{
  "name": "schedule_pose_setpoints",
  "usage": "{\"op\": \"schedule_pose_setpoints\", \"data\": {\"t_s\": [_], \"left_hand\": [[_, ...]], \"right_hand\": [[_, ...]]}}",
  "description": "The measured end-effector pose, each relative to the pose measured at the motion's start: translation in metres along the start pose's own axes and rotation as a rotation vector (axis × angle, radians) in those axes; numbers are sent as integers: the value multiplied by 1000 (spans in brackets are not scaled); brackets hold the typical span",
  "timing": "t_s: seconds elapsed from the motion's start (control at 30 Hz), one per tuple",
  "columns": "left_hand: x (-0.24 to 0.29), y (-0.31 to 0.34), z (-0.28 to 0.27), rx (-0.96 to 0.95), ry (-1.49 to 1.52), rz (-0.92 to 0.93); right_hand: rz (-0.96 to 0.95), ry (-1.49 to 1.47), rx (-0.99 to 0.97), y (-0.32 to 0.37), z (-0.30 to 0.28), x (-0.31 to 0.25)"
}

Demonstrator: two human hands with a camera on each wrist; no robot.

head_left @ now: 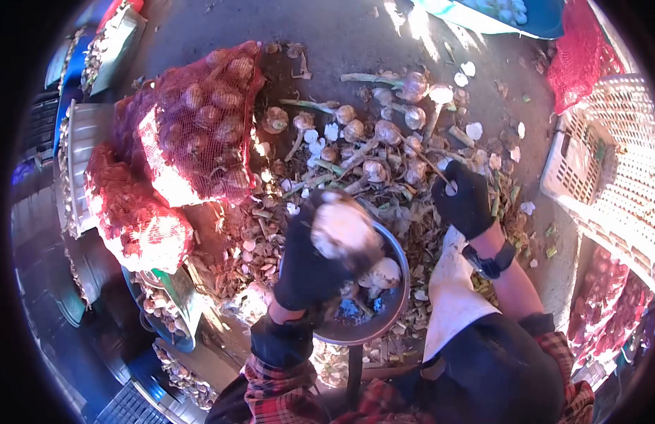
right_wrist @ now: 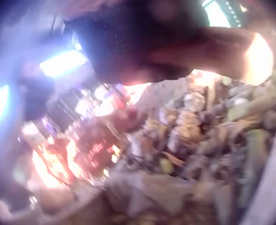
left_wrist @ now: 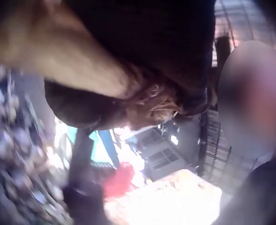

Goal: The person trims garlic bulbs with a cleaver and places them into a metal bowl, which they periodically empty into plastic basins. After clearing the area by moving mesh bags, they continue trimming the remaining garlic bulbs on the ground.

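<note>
My left hand (head_left: 302,251), in a black glove, holds a blurred, pale garlic bulb (head_left: 341,230) over a metal bowl (head_left: 403,283). In the left wrist view, brown, stringy roots (left_wrist: 163,108) show beside the dark glove. More white garlic bulbs (head_left: 384,273) sit in the bowl, over blue specks at its bottom. Off to the right, my gloved right hand (head_left: 465,201) grips a thin brown stem-like piece (head_left: 432,167); I cannot tell its exact kind. The right wrist view is blurred, with the dark glove above the litter.
Garlic bulbs with stems (head_left: 375,169) lie heaped beyond the bowl among dry peelings (head_left: 249,247). Red mesh sacks of garlic (head_left: 200,120) stand at left. A white plastic crate (head_left: 624,155) is at right, and a blue tub (head_left: 546,18) at the top.
</note>
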State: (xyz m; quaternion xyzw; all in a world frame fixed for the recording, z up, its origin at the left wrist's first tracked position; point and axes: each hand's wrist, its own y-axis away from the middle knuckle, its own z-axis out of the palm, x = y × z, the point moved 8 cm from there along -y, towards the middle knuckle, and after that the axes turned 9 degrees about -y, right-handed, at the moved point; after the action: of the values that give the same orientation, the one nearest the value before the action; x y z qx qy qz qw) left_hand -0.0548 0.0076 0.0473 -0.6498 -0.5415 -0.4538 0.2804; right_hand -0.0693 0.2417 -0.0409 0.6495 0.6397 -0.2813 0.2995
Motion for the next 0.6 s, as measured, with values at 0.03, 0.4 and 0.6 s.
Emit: {"op": "schedule_pose_setpoints", "data": {"t_s": [0.03,0.4,0.6], "left_hand": [[-7,-6,-11,96,-61,-31],[-64,16,42,447,1337,-253],[-45,50,50,-284,1179,-356]], "right_hand": [[-21,-86,54,1,-5,-12],[2,-527,34,13,22,-68],[58,-299,-116,39,59,-17]]}}
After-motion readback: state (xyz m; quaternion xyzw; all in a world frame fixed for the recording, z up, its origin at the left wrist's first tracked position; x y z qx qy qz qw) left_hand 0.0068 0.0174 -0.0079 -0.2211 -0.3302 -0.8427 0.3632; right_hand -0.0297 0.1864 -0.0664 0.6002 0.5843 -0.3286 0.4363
